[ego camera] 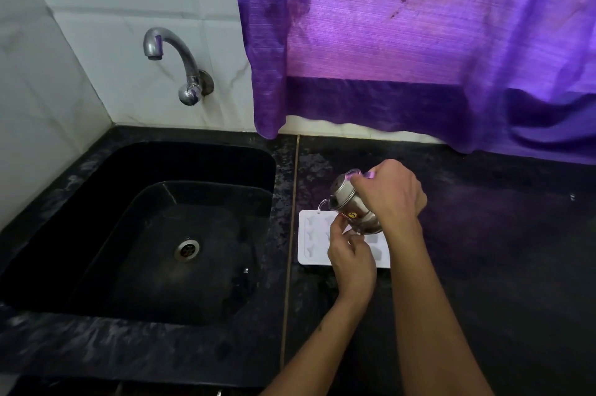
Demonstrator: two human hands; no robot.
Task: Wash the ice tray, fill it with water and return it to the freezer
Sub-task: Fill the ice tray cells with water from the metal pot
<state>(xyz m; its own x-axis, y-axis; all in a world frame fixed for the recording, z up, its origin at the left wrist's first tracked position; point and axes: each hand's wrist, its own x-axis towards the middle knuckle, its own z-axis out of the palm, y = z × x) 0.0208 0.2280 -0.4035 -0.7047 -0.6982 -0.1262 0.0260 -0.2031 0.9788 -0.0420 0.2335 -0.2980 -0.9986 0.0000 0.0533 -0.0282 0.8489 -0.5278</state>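
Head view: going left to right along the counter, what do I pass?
Sink → drain → counter seam → ice tray → steel cup, tipped over the tray, gripped by the right hand.

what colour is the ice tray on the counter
White. The ice tray shows best in the head view, lying flat on the black counter.

ice tray (311,242) right part hidden by hands & cup (350,205) | curtain (419,40) cut off top/right

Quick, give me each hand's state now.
Left hand: fingers pinch the cup's lower rim, over the tray.
Right hand: grips the tilted cup.
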